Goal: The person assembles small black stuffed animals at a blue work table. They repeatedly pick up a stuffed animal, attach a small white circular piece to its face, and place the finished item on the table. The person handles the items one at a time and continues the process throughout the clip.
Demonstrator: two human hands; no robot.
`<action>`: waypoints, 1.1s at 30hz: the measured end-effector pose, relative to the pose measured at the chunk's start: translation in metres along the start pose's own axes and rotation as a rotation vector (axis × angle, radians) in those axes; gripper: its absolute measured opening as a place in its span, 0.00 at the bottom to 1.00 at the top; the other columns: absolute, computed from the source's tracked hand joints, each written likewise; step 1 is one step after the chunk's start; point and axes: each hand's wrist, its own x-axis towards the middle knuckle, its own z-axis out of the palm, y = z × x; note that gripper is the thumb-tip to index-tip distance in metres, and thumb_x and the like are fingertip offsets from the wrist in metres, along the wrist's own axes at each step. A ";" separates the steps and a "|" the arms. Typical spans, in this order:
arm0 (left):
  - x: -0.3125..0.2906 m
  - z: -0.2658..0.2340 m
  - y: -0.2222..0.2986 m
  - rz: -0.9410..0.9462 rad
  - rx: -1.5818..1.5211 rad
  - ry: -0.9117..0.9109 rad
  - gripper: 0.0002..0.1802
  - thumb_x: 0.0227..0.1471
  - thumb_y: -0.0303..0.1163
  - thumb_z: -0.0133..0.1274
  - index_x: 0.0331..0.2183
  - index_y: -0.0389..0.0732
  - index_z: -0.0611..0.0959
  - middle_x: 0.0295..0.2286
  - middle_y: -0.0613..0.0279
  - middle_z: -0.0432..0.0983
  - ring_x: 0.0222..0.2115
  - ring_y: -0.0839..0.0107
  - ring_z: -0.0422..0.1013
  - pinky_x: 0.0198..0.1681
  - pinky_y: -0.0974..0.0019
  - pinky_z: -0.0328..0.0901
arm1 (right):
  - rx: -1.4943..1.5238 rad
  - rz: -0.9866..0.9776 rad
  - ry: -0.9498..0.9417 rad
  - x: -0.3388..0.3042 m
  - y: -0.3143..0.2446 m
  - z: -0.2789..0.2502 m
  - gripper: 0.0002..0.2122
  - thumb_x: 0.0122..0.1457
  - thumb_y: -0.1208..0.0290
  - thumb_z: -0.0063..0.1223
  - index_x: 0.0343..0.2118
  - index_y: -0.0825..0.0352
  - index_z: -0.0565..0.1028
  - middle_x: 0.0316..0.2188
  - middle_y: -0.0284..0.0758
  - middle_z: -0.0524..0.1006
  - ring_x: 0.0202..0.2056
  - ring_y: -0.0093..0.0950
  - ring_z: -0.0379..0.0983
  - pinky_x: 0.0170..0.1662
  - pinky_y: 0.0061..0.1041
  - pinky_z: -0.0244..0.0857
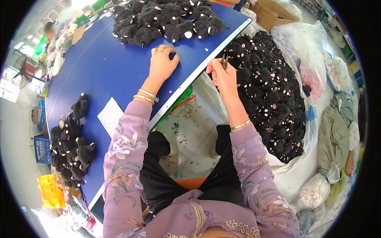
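The two hands were apart. The left hand (pixel 163 64) was on the smooth blue table (pixel 95 67) with its fingers bent; I could not tell if it held anything small. The right hand (pixel 223 77) was closed around a small dark tool (pixel 225 62) with thin, pointy tips, just past the table's long pale edge.

Fuzzy black toys with little pink and white bits made a soft, lumpy pile (pixel 166 22) just beyond the left hand. A smaller bunch (pixel 71 146) sat at the table's left side. Many more made a big round heap (pixel 270 99) beside the right hand. A flat white sheet (pixel 110 116) lay near the left sleeve. Bare blue table lay open between the pile and the smaller bunch.
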 end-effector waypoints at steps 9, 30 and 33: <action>0.063 0.024 0.033 0.023 0.108 0.279 0.31 0.42 0.39 0.58 0.50 0.45 0.72 0.55 0.51 0.58 0.56 0.45 0.53 0.54 0.46 0.58 | 0.057 -0.001 -0.017 0.002 0.007 0.005 0.09 0.60 0.67 0.48 0.29 0.67 0.74 0.21 0.27 0.74 0.17 0.12 0.57 0.20 0.14 0.51; -0.110 -0.059 0.032 -0.425 -1.375 -0.162 0.16 0.54 0.29 0.44 0.41 0.29 0.78 0.36 0.60 0.77 0.38 0.74 0.71 0.45 0.69 0.65 | -0.105 0.099 -0.275 -0.022 -0.002 0.015 0.13 0.59 0.64 0.52 0.35 0.73 0.75 0.23 0.24 0.69 0.24 0.14 0.61 0.29 0.17 0.57; -0.107 -0.060 0.035 -0.438 -1.381 -0.156 0.18 0.57 0.34 0.45 0.42 0.30 0.77 0.37 0.59 0.77 0.37 0.73 0.73 0.44 0.69 0.66 | -0.083 0.037 -0.333 -0.023 -0.002 0.017 0.14 0.58 0.64 0.54 0.36 0.73 0.74 0.26 0.25 0.71 0.28 0.14 0.64 0.34 0.18 0.60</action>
